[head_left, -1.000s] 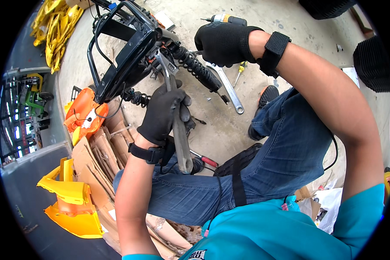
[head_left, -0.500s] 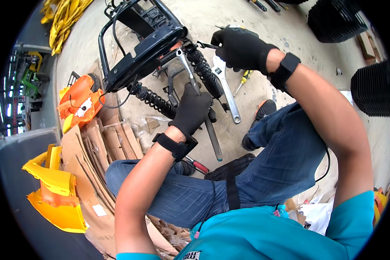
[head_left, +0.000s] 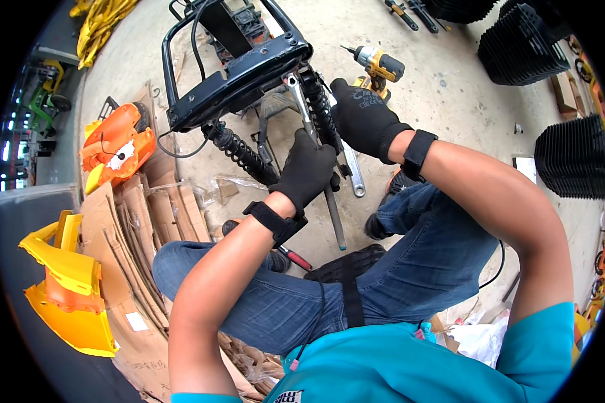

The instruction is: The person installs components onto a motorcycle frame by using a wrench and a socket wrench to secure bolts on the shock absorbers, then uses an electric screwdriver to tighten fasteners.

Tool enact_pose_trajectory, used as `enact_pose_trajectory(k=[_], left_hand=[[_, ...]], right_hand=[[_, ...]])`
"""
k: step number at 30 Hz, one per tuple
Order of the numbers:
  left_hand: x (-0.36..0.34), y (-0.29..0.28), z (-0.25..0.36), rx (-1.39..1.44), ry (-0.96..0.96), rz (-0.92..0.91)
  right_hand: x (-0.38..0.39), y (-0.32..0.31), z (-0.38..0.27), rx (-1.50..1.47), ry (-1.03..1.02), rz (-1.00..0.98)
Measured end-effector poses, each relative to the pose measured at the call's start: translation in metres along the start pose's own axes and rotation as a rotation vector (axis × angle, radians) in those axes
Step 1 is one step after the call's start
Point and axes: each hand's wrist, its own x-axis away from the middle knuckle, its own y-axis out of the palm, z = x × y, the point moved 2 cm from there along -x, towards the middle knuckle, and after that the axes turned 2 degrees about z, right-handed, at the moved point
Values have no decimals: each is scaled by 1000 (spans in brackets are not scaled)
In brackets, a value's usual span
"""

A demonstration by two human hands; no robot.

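Observation:
My left hand [head_left: 305, 168], in a black glove, is closed round a long-handled ring wrench [head_left: 334, 218]. Its ring end reaches up to the top of the right coil-spring shock absorber [head_left: 320, 107], below a black metal frame [head_left: 232, 84]. My right hand [head_left: 370, 121], also gloved in black, is curled beside that shock absorber; whatever its fingers grip is hidden behind the glove. Below it lies an adjustable wrench [head_left: 356, 178] on the floor, partly covered. A second shock absorber [head_left: 238, 153] hangs from the left of the frame.
A yellow-black cordless drill [head_left: 378, 65] stands beyond my right hand. A red-handled tool [head_left: 294, 258] lies near my foot. Flattened cardboard [head_left: 124, 255], an orange body panel [head_left: 117, 144] and yellow panels [head_left: 70, 295] are at left. Black ribbed stacks [head_left: 521, 50] stand at right.
My right hand has moved down and in beside the shock absorber, uncovering the drill. The small wrench tip it held no longer shows. My left hand keeps its grip; the view has shifted slightly.

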Motion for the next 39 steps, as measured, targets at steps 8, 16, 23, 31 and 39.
enact_pose_trajectory(k=[8, 16, 23, 31, 39], left_hand=[[-3, 11, -1, -129, 128, 102], [-3, 14, -5, -94, 75, 88], [-5, 18, -12, -85, 47, 91], [-15, 24, -29, -197, 122, 145], [-13, 24, -26, -180, 124, 147]], right_hand=[[-5, 3, 8, 8, 117, -97], [-7, 6, 19, 42, 98, -146], [-5, 1, 16, 2, 142, -185], [-5, 21, 27, 60, 90, -70], [-9, 22, 24, 55, 123, -122]])
